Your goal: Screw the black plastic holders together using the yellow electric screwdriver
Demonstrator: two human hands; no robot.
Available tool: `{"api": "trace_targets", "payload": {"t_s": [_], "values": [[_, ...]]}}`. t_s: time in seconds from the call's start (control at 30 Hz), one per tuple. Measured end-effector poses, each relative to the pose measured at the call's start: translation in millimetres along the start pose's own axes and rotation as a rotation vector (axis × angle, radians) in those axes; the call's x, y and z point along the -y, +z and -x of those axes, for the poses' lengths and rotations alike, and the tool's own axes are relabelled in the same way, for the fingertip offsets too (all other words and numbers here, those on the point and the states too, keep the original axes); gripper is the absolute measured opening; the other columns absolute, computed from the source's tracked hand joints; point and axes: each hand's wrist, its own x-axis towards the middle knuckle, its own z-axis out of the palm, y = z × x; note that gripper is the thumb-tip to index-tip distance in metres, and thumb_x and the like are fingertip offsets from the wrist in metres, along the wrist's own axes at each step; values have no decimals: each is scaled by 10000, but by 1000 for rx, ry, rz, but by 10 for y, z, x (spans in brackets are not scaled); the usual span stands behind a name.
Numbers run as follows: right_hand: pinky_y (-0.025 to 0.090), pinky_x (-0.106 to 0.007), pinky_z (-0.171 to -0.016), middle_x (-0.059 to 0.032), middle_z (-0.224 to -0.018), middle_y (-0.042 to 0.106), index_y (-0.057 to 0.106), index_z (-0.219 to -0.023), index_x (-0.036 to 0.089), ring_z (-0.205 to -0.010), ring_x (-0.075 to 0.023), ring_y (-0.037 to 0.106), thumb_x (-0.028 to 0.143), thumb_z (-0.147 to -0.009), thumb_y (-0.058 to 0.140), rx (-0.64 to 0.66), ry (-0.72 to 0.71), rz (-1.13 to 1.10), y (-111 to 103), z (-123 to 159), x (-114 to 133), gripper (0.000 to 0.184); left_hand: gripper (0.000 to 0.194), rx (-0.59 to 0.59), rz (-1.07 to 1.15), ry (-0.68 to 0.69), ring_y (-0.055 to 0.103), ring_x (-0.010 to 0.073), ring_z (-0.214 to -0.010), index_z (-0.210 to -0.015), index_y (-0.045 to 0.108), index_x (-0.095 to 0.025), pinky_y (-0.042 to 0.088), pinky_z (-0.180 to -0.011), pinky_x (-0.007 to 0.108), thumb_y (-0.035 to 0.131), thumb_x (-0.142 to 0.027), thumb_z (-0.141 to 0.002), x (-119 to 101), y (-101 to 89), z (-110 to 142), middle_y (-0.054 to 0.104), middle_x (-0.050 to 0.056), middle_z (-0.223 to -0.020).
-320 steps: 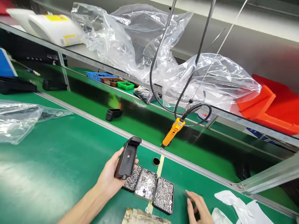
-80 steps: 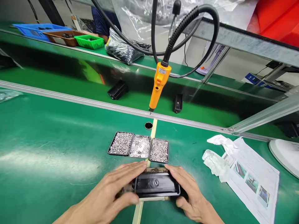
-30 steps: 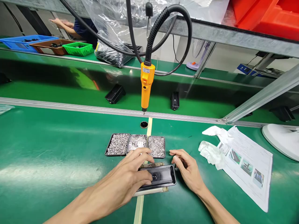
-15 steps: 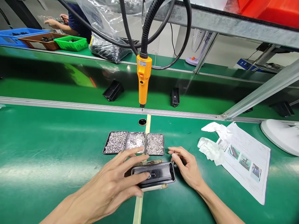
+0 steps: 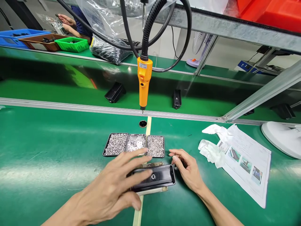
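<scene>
My left hand (image 5: 117, 183) hovers over the left end of a long black plastic housing (image 5: 164, 179). Its fingers are spread, with nothing visible between them. A small metal washer (image 5: 153, 176) lies on the floor of the housing, near the middle. The housing rests in a light-coloured holder (image 5: 154, 190) with worn tape at its edges. Just off the housing's right end, my right hand (image 5: 187, 168) rests with curled fingers, thumb close to the forefinger; whatever it holds, if anything, is hidden. Behind them stand trays of screws (image 5: 116, 144), washers (image 5: 135, 142) and small metal parts (image 5: 155, 146).
An orange electric screwdriver (image 5: 144, 81) hangs above a round black piece (image 5: 142, 124). Crumpled tissue (image 5: 211, 152) and a printed sheet (image 5: 251, 169) lie right. Black housings (image 5: 115, 92) sit on the green strip beyond the rail. A co-worker's hands (image 5: 67, 23) show behind coloured bins (image 5: 71, 44).
My left fingers have lifted off the housing floor and the thumb has moved down, away from the edge. The washer that was under a fingertip now lies uncovered. My right hand barely moved.
</scene>
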Motion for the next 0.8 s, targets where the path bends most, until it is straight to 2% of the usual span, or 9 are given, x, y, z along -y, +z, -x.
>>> {"api": "trace_targets", "payload": {"t_s": [0.1, 0.17, 0.23, 0.3, 0.37, 0.43, 0.53, 0.63, 0.8], "values": [[522, -267, -770, -41, -1013, 711, 702, -1232, 275, -847, -154, 673, 419, -1033, 550, 6, 23, 0, -8, 12, -22, 288, 254, -281, 65, -238, 560, 264, -1297, -1242, 689, -257, 477, -1078, 448, 501, -282, -1072, 152, -162, -78, 689, 51, -1307], [525, -266, -771, -49, -1040, 718, 698, -1236, 271, -844, -157, 668, 449, -1026, 554, 0, 62, 0, -16, 32, -50, 310, 191, -376, 39, -433, 615, 241, -1151, -1115, 722, -240, 495, -990, 403, 543, -252, -1050, 313, -225, -70, 727, 34, -1171], [528, -264, -736, -62, -1067, 725, 698, -1231, 258, -798, -154, 654, 491, -1006, 575, -26, 119, -3, -36, 46, -93, 346, 187, -315, -49, -592, 619, 246, -1046, -1051, 733, -218, 487, -921, 396, 561, -290, -1044, 491, -222, 5, 736, 36, -1081], [527, -269, -698, -68, -1021, 731, 702, -1216, 237, -737, -153, 629, 530, -980, 601, -57, 170, -13, -66, 28, -139, 389, 175, -172, -129, -693, 599, 267, -1004, -1054, 737, -195, 471, -892, 409, 601, -300, -1022, 644, -155, 117, 730, 51, -1034], [526, -282, -684, -66, -962, 728, 697, -1214, 218, -692, -152, 607, 548, -967, 613, -43, 201, -42, -98, -38, -161, 421, 154, -46, -148, -738, 579, 285, -1001, -1078, 735, -176, 463, -876, 411, 663, -273, -982, 747, -52, 215, 720, 65, -1013], [523, -293, -670, -67, -956, 725, 684, -1228, 210, -671, -149, 593, 553, -967, 609, -1, 212, -79, -122, -160, -132, 437, 140, 7, -131, -747, 568, 292, -1000, -1071, 735, -164, 458, -862, 402, 698, -224, -949, 799, 51, 268, 709, 72, -998], [516, -296, -668, -74, -986, 727, 683, -1222, 207, -693, -148, 586, 561, -956, 623, -30, 172, -68, -121, -432, 30, 447, 79, -11, -109, -745, 556, 287, -968, -989, 732, -152, 445, -830, 389, 667, -147, -943, 821, 152, 269, 689, 75, -955], [536, -319, -731, -86, -1045, 732, 685, -1223, 214, -792, -173, 623, 571, -936, 647, -106, 90, 1, -39, -771, 297, 460, 138, -42, -75, -735, 550, 269, -922, -898, 711, -150, 429, -801, 374, 601, -92, -957, 832, 185, 244, 677, 66, -904], [523, -440, -988, -113, -1291, 672, 578, -1389, 261, -1149, -255, 633, 541, -936, 659, -147, -150, 43, 278, -1432, 746, 539, 275, -85, -58, -705, 535, 258, -882, -812, 666, -153, 408, -791, 372, 481, -64, -994, 858, 214, 251, 653, 62, -852]]}}
